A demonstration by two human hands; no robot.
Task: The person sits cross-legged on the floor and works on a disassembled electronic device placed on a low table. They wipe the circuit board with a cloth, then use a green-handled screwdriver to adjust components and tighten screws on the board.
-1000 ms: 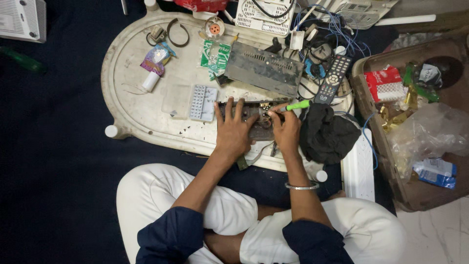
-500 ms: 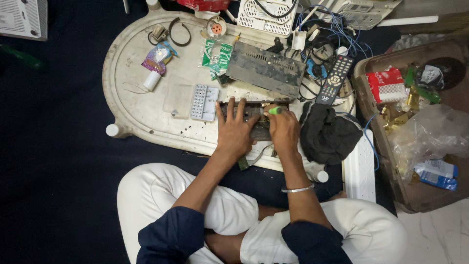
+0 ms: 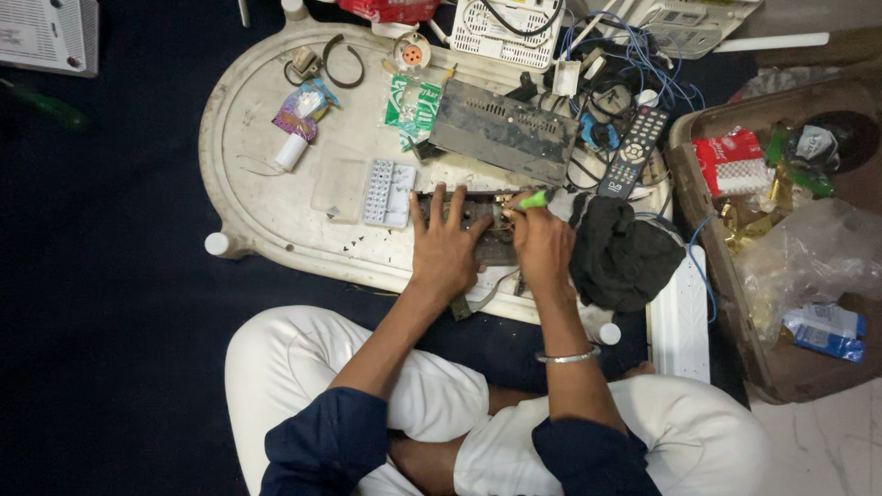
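Circuit board (image 3: 478,220), dark and long, lies flat near the front edge of the white oval tray (image 3: 248,184), which sits on a dark floor. Left hand (image 3: 447,246) presses on it with fingers spread, grip flat and wide, holding nothing. Right hand (image 3: 542,243) is closed narrow on a green-handled screwdriver (image 3: 531,198), tip at the board's right end. Board looks stiff, light and fragile where the parts stand up; best held by the bare edges, not the components. Just left sits a small clear parts box (image 3: 388,193). Behind it lies 1 grey metal casing (image 3: 505,142); a black remote (image 3: 634,152) is to the right, a black cloth (image 3: 625,257) beside the right hand. A brown box (image 3: 707,239) of clutter stands well apart, right.
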